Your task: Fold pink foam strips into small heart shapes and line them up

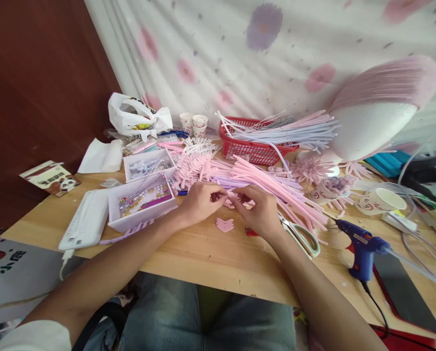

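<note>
My left hand point(204, 201) is closed in a pinch above the table, thumb against forefinger. My right hand point(259, 208) also pinches, its fingertips almost meeting the left ones. Whatever lies between them is too small and hidden to make out. Just below sits a little stack of bent, V-shaped pink pipe cleaner pieces point(224, 224). Behind the hands spread long pink pipe cleaners point(272, 183) and a heap of short pink twisted pieces point(193, 170). Scissors with pale green handles point(301, 237) lie beside my right wrist, partly covered by it.
A blue glue gun point(366, 248) and a dark phone point(404, 292) lie at right. At left are a white box of beads point(143, 218) and a white power bank point(84, 219). A red basket point(245, 150) of pipe cleaners, paper cups point(381, 201) and a mannequin head point(371, 122) stand behind.
</note>
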The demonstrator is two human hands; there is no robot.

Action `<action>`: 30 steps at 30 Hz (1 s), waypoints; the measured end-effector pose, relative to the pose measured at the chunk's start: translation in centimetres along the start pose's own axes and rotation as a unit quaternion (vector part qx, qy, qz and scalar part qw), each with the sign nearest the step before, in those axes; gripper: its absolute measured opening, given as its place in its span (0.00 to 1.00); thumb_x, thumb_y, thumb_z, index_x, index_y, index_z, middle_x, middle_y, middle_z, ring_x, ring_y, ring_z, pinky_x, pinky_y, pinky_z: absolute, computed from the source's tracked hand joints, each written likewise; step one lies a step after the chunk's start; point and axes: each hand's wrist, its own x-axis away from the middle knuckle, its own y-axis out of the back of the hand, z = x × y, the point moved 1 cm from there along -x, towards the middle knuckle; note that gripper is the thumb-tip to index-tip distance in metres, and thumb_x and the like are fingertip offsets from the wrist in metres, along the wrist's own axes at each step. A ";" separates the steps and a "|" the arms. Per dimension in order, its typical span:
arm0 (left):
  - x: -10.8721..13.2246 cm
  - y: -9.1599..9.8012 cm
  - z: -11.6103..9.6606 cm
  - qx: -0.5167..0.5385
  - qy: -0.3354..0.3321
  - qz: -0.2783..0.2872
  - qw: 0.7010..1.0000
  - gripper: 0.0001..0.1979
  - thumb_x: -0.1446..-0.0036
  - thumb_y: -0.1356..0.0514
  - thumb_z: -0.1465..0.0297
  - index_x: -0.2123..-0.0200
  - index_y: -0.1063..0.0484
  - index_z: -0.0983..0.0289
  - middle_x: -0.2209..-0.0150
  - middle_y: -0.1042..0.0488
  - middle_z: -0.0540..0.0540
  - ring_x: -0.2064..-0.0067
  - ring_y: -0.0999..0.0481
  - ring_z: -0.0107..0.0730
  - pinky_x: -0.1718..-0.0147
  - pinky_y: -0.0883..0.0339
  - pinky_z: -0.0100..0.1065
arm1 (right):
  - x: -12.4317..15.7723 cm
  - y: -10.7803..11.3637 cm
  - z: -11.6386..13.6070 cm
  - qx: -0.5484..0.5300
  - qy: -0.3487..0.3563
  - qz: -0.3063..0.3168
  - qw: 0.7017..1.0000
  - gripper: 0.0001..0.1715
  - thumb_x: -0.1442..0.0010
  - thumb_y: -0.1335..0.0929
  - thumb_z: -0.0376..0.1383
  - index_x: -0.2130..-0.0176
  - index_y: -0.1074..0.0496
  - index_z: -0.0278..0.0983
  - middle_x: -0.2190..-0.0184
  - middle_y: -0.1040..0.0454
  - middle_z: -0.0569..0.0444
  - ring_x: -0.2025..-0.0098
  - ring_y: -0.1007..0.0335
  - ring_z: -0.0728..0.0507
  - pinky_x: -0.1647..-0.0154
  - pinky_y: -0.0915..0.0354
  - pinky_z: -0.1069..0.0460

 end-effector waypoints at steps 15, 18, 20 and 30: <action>-0.7 0.9 1.5 0.081 0.163 0.231 0.956 0.06 0.44 0.39 0.75 0.68 0.21 0.67 0.79 0.25 0.49 0.78 0.27 0.26 0.77 0.37 0.26 | -0.5 1.0 -1.1 -0.033 -0.072 0.221 0.972 0.11 0.45 0.32 0.28 0.65 0.19 0.37 0.70 0.19 0.53 0.71 0.28 0.46 0.68 0.37 0.53; -0.6 0.9 1.3 0.038 0.124 0.243 0.961 0.06 0.44 0.40 0.77 0.70 0.22 0.66 0.81 0.27 0.47 0.79 0.30 0.26 0.77 0.40 0.26 | -0.4 0.8 -0.9 -0.004 -0.036 0.243 0.969 0.10 0.44 0.32 0.27 0.66 0.20 0.36 0.71 0.20 0.53 0.72 0.29 0.47 0.68 0.38 0.53; -0.5 1.0 1.2 0.012 0.100 0.252 0.963 0.06 0.45 0.39 0.77 0.70 0.22 0.65 0.81 0.27 0.47 0.78 0.30 0.26 0.75 0.41 0.26 | -0.5 0.7 -0.9 0.006 -0.024 0.250 0.968 0.10 0.44 0.31 0.26 0.66 0.20 0.36 0.71 0.20 0.53 0.71 0.28 0.46 0.68 0.38 0.53; -0.4 1.0 0.9 -0.029 0.052 0.279 0.959 0.08 0.44 0.38 0.78 0.63 0.19 0.63 0.66 0.18 0.51 0.67 0.22 0.30 0.68 0.37 0.27 | -0.3 0.5 -1.3 0.038 -0.013 0.288 0.957 0.12 0.43 0.33 0.26 0.65 0.20 0.38 0.69 0.19 0.53 0.67 0.27 0.45 0.64 0.39 0.53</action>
